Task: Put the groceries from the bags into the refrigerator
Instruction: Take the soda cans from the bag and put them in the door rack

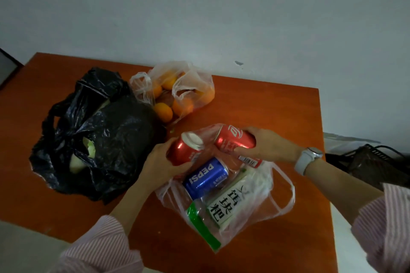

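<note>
My left hand (162,162) grips a red cola can (185,147), tilted with its silver top facing up. Just to the right, my right hand (269,145) holds a second red cola can (233,139) on its side. Both cans are at the mouth of a clear plastic bag (261,210) lying on the table. Inside that bag lie a blue Pepsi can (206,177), a white packet with black characters (228,204) and a clear pack with a green stripe (199,224). The refrigerator is not in view.
An orange-brown table (277,104) stands against a pale wall. A black plastic bag (111,131) with pale green vegetables sits at left. A clear bag of oranges (175,91) is behind the cans. A dark wire basket (368,164) is off the table's right edge.
</note>
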### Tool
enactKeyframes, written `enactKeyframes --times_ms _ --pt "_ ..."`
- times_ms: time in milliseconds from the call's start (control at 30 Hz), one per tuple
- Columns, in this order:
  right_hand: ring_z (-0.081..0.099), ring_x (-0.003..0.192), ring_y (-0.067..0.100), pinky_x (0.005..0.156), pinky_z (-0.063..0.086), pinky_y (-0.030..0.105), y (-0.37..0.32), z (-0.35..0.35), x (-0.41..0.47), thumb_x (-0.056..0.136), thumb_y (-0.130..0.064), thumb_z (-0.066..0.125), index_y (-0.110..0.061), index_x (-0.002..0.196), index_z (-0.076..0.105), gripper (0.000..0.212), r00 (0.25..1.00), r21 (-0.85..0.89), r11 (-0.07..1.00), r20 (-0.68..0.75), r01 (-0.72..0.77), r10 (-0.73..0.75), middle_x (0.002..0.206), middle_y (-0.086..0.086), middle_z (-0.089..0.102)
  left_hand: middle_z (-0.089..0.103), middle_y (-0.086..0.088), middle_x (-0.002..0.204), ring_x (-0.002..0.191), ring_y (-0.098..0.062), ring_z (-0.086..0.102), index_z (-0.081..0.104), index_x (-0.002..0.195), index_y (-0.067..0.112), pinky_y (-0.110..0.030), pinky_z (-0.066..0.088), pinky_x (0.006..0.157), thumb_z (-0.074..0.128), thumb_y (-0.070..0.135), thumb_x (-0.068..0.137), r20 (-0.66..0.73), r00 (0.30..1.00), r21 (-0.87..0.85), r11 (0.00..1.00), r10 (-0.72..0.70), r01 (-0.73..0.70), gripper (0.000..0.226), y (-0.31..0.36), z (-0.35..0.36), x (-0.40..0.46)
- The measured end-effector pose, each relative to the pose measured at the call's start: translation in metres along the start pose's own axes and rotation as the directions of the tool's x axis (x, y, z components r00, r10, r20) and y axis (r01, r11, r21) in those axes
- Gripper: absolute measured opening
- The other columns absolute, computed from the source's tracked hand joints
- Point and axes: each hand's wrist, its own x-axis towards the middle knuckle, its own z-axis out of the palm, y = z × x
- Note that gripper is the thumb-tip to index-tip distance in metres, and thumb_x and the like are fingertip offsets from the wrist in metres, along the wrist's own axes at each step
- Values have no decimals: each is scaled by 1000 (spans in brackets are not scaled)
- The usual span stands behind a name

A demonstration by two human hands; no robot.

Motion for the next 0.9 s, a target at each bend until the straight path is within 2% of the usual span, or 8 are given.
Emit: enactKeyframes --times_ms 100,267,367,467,533,633,733,900 --pt "61 87 14 68 52 20 -6 5 -20 80 -37 64 -13 128 42 58 986 240 971 -164 1 39 101 -3 54 50 13 115 109 -8 47 42 129 29 -26 39 93 80 34 67 -127 992 -166 986 5 -26 72 9 -6 -10" --pt "65 89 20 64 54 20 -20 24 -50 80 -31 59 -12 115 46 41 894 639 756 -411 142 180 101 5 61 59 7 111 99 -11 60 47 122 26 -35 48 90 72 54 53 -98 995 -494 868 -1 -48 78 43 -35 -22" --pt "63 94 20 73 52 27 -33 37 -70 75 -37 60 -15 120 42 53 853 732 654 -453 190 260 105 4 59 68 -3 100 88 -21 67 52 108 28 -35 55 74 75 50 56 154 988 -837 527 -32 148 61 60 -51 -32" --pt "63 96 20 78 52 30 -46 60 -98 68 -39 63 -18 122 42 61 804 743 632 -504 218 315 108 4 60 63 -15 110 98 -31 62 47 115 20 -44 50 79 63 36 69 416 908 -866 286 -45 411 52 62 -54 -48" --pt "63 94 21 79 53 32 -56 85 -119 74 -32 63 -18 120 44 52 761 756 609 -536 240 365 106 4 61 59 -18 115 100 -32 61 42 124 17 -43 51 76 64 25 70 526 850 -797 345 -8 496 59 54 -56 -63" --pt "64 90 20 72 54 30 -71 131 -151 80 -25 61 -19 119 45 43 696 794 551 -548 259 463 102 3 62 54 -17 121 98 -32 63 33 138 18 -39 55 66 74 16 67 607 792 -660 594 60 460 81 35 -58 -84" --pt "64 87 15 64 54 22 -83 174 -181 82 -25 62 -23 116 43 39 623 811 531 -551 244 556 104 -1 61 50 -3 118 92 -19 61 33 135 24 -23 52 60 80 18 66 491 854 -369 929 169 28 83 27 -57 -109" --pt "58 95 11 67 51 20 -99 227 -246 80 -30 65 -28 122 38 50 476 794 571 -592 208 650 108 -8 54 45 3 116 99 -13 53 43 120 28 -24 53 73 80 24 66 318 796 -213 857 515 -470 66 46 -51 -153"
